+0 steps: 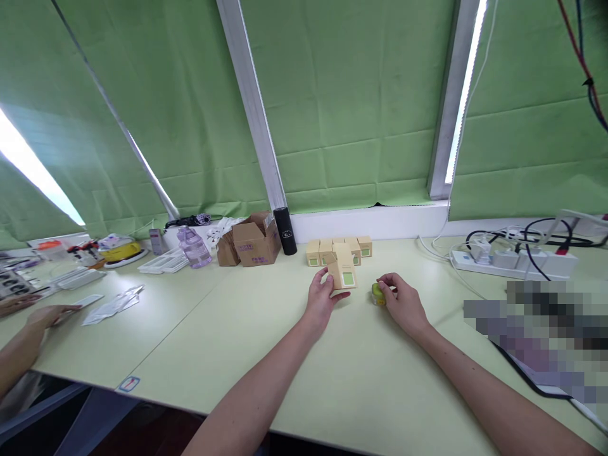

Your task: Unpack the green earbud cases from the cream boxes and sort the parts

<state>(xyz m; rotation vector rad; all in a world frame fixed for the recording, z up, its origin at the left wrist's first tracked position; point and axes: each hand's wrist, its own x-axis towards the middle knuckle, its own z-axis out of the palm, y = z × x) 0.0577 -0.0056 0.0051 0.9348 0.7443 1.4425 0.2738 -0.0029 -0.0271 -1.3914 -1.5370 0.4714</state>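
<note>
Above the pale counter (247,354), the person's left hand (322,296) is holding a small windowed carton (346,276) upright, fingers closing around its lower left part. At three o'clock from the carton, the right hand (401,303) is narrowing in a pinch on a small green-and-clear item (378,294); whether it is touching the counter is hard to tell.

Seen from the person, a cluster of similar small cartons (313,253) is standing at twelve o'clock, just behind the held one. A black cylinder (285,232) and an open cardboard box (257,241) are sitting toward eleven, and a white power strip (513,262) is lying toward two.
</note>
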